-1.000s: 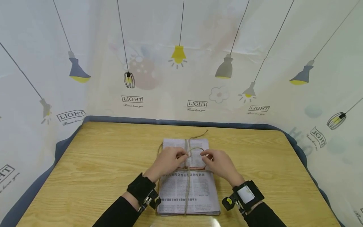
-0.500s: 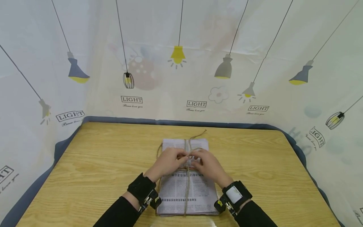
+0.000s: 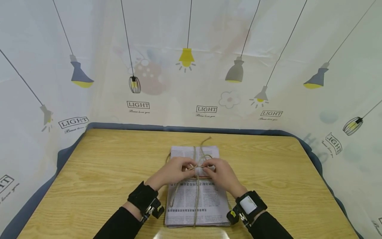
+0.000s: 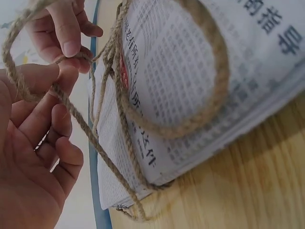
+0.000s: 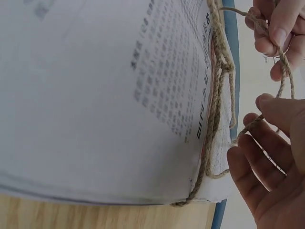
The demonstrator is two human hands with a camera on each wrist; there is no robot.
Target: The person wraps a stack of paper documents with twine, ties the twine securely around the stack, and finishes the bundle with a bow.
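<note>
A stack of folded newspapers [image 3: 183,202] lies on the wooden table, with brown twine [image 3: 197,196] running along and across it. Above the crossing of the strands, my left hand [image 3: 173,170] pinches a piece of the twine between thumb and forefinger. Close by on the right, my right hand [image 3: 223,175] pinches another part of it. The left wrist view has a loose loop of twine [image 4: 220,62] arching over the paper. A knot-like gathering of strands [image 5: 226,67] lies on top of the stack in the right wrist view.
Wood-grain table [image 3: 113,186] surrounds the stack on all sides. A pale curtain [image 3: 167,59] printed with lamps hangs behind it, its dark blue border [image 3: 209,129] along the table's back edge. Each wrist wears a black strap [image 3: 142,200] with a small camera.
My right hand has come left, close to my left hand, and now pinches twine there. The free twine end at the back shifted left, and a strand now hangs down below my left hand.
</note>
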